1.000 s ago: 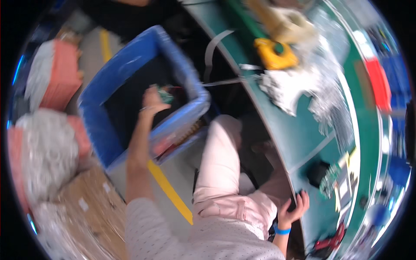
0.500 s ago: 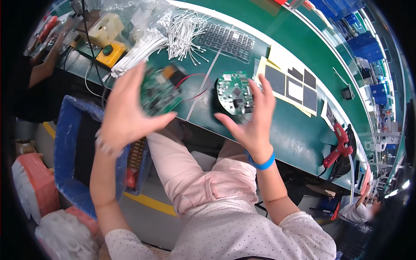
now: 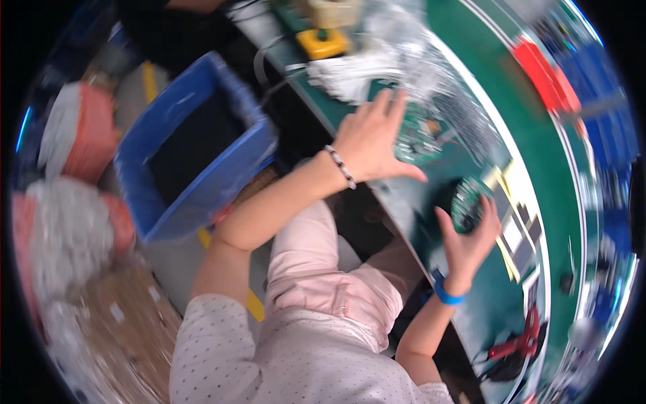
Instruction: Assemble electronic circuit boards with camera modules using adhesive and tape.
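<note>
My left hand (image 3: 371, 143) has its fingers stretched and thumb apart beside a green circuit board (image 3: 417, 135) with small parts and a wire. That board rests on the green worktable (image 3: 420, 222); nothing shows in the hand's grip. To the right, a rounded green circuit board (image 3: 465, 198) sits on a dark base. My right hand (image 3: 472, 242) reaches around its near edge, thumb on one side and fingers on the other, spaced apart. Blur hides whether the fingertips touch it.
A blue plastic-lined bin (image 3: 202, 192) stands left of my legs. Along the table lie white cables (image 3: 353, 73), a yellow button box (image 3: 323, 44), foam pads on yellow sheets (image 3: 515, 232) and a red glue gun (image 3: 518, 345). Wrapped cartons (image 3: 128, 310) stand at lower left.
The whole view has swung left, bringing the blue bin further into the picture. The left-hand board was close under my left hand; now it lies past the fingers. My right hand stays by the rounded board.
</note>
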{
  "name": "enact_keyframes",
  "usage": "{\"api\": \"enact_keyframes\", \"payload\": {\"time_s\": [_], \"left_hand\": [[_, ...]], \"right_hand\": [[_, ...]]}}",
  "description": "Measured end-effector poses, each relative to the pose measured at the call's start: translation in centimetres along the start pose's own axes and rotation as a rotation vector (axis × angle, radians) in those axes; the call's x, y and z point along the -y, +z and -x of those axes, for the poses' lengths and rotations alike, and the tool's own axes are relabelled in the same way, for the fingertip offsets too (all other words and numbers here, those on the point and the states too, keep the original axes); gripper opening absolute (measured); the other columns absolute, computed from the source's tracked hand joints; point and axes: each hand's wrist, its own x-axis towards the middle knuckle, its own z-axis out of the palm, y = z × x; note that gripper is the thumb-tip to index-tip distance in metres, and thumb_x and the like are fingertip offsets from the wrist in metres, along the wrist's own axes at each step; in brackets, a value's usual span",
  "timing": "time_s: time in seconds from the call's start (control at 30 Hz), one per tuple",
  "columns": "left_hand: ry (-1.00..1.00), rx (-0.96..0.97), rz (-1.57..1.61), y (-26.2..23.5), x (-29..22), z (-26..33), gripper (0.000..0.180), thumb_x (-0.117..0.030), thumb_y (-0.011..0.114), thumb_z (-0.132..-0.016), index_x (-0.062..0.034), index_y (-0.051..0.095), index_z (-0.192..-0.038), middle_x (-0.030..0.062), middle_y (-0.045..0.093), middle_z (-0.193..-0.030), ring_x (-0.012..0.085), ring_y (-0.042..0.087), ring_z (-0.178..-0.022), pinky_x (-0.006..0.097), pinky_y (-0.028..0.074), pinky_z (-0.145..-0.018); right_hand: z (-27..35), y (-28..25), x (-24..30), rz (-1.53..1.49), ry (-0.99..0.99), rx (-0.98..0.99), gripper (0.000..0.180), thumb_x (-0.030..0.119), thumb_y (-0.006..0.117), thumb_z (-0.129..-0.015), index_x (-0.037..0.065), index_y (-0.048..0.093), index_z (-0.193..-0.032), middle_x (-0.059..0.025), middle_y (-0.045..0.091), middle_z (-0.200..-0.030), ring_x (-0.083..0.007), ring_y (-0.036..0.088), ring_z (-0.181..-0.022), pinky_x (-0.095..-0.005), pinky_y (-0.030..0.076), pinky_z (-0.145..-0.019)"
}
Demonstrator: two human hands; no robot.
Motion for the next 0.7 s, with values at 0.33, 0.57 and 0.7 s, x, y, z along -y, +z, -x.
{"api": "enact_keyframes", "payload": {"time_s": [0.33, 0.57, 0.7], "left_hand": [[-0.912, -0.530, -0.101, -10.4, 26.9, 22.5, 0.064, -0.029, 0.071, -0.067, 0.0051, 0.046, -0.115, 0.0211, 0.055, -0.108, 0.0298, 0.056, -0.097, 0.033, 0.045, -0.083], [-1.764, 0.168, -0.189, -9.3, 44.3, 42.9, 0.065, -0.044, 0.067, -0.064, 0.0023, 0.055, -0.108, 0.0209, 0.057, -0.106, 0.0319, 0.057, -0.096, 0.036, 0.047, -0.081], [-1.928, 0.208, 0.087, -8.2, 46.9, 46.5, 0.081, -0.050, 0.068, -0.064, 0.0091, 0.046, -0.115, 0.0237, 0.048, -0.118, 0.0317, 0.047, -0.111, 0.036, 0.039, -0.092]], "right_hand": [[3.7, 1.6, 11.1, -0.504, -0.402, -0.005, 0.041, 0.017, 0.062, -0.076, 0.001, 0.046, -0.111, -0.0188, 0.041, -0.124, -0.0346, 0.038, -0.117, -0.0467, 0.029, -0.097], [6.4, 18.6, 27.8, -0.816, -0.787, 0.795, 0.048, 0.009, 0.065, -0.065, 0.000, 0.048, -0.109, -0.0182, 0.040, -0.125, -0.0388, 0.034, -0.117, -0.0492, 0.025, -0.099], [9.0, 25.0, 32.8, -0.628, -0.998, 0.904, 0.069, 0.013, 0.068, -0.063, 0.001, 0.036, -0.123, -0.0174, 0.029, -0.133, -0.0367, 0.022, -0.125, -0.0517, 0.017, -0.102]]}}
